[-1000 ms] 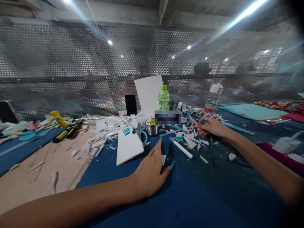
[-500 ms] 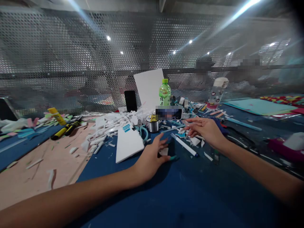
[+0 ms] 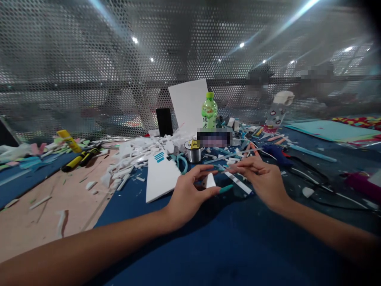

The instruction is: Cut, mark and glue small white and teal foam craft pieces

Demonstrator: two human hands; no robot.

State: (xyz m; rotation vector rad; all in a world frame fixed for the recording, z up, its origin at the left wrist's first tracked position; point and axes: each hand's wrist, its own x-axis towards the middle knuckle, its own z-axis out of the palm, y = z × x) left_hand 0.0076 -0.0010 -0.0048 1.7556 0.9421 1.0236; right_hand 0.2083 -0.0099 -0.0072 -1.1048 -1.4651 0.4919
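My left hand (image 3: 190, 190) curls around a small white foam piece (image 3: 210, 181), which shows between its fingers and thumb. Long teal nails tip its fingers. My right hand (image 3: 264, 178) is closed in a pinch just to the right, its fingertips close to those of the left; a thin pale thing seems to be in the pinch, too small to name. Below the fingertips lies a white marker (image 3: 238, 182), partly covered. Left of my hands are a white foam board (image 3: 160, 180) with blue stripes, blue-handled scissors (image 3: 182, 162) and a wire spool (image 3: 194, 154).
White foam scraps (image 3: 131, 159) are heaped at the left. Behind stand a green drink bottle (image 3: 209, 113), a dark phone (image 3: 164, 122) and a white sheet (image 3: 189, 103). A blue glue gun (image 3: 276, 155) with cables, a clear tumbler (image 3: 276, 113) and yellow-black cutters (image 3: 79, 159) lie around.
My right hand has drawn its fingers into a pinch and come nearer my left fingertips. My left hand has lifted slightly, with the white piece showing more. The view has shifted a little.
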